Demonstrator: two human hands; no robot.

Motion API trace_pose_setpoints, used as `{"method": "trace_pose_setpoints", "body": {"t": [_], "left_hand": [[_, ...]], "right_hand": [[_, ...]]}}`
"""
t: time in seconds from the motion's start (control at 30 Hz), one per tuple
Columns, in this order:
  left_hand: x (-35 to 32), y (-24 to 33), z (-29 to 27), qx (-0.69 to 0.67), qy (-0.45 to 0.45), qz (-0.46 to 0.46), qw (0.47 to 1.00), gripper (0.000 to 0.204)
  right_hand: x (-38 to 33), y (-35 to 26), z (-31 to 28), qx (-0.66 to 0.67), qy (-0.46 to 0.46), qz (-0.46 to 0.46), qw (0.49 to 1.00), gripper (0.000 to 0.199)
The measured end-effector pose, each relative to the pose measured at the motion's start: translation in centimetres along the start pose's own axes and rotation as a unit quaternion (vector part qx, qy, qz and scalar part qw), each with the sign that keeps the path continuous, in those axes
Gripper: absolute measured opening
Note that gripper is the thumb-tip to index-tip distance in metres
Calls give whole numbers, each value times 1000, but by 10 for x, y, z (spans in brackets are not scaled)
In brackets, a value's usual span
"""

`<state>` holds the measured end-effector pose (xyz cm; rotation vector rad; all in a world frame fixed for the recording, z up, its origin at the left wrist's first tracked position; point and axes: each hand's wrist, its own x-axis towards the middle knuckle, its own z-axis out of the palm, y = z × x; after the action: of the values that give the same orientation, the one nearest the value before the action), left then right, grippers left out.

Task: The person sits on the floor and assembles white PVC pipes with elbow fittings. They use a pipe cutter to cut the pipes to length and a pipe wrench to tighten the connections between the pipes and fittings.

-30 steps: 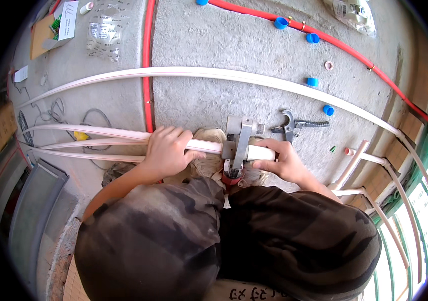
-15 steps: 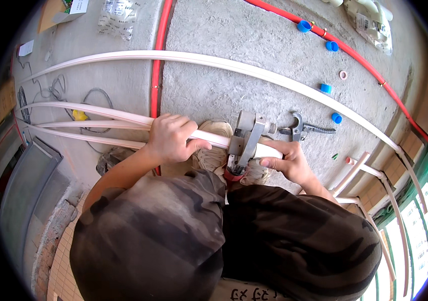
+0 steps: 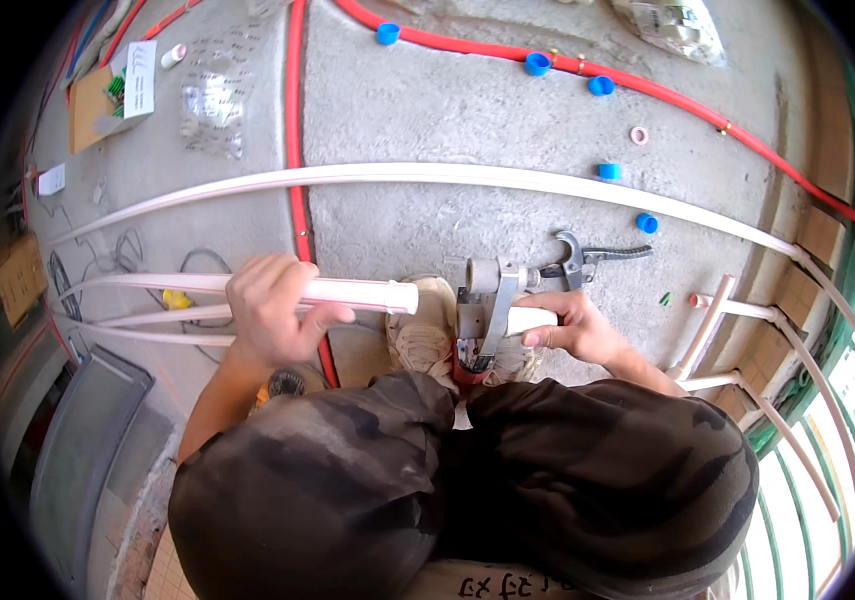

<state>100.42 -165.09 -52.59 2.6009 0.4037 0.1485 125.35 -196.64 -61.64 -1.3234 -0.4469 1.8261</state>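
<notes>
- The white pipe (image 3: 362, 295) is clamped in the left grip (image 3: 275, 308), its end apart from the tool (image 3: 500, 305), probably a pipe heater.
- The white fitting (image 3: 531, 320) is pinched in the right grip (image 3: 575, 330), against the tool's right side.
- Fitting and pipe are best kept straight and untwisted; likely hot metal should be avoided.

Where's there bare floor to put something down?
Grey concrete floor lies bare between the straight red pipe, curved red pipe, long white pipe and blue plastic caps. A smaller patch lies below the white pipe, above the off-white shoes. It's crowded by the shoes, where the grey-and-red metal tool, grey pipe cutter and right hand sit close.
</notes>
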Motion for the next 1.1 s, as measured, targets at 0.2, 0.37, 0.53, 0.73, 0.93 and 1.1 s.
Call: {"method": "trace_pose_setpoints", "body": {"t": [0.2,0.37,0.53,0.73,0.93,1.1], "left_hand": [[37,33,-9,-48,-28,13,998,51],[38,38,-21,-42,-2,23,999,49],[38,42,-31,-50,27,39,998,48],[52,63,-19,-21,65,57,996,51],[66,79,-14,-12,55,89,994,50],[59,84,-13,-18,23,70,997,49]], "right_hand": [[-3,12,-3,72,12,9,997,46],[-5,16,-11,67,-4,33,997,37],[-26,24,-28,83,83,53,992,44],[-83,-58,-24,-28,228,-106,967,54],[-51,-129,27,-31,204,-200,958,46],[-51,-128,39,-5,195,-204,959,43]]}}
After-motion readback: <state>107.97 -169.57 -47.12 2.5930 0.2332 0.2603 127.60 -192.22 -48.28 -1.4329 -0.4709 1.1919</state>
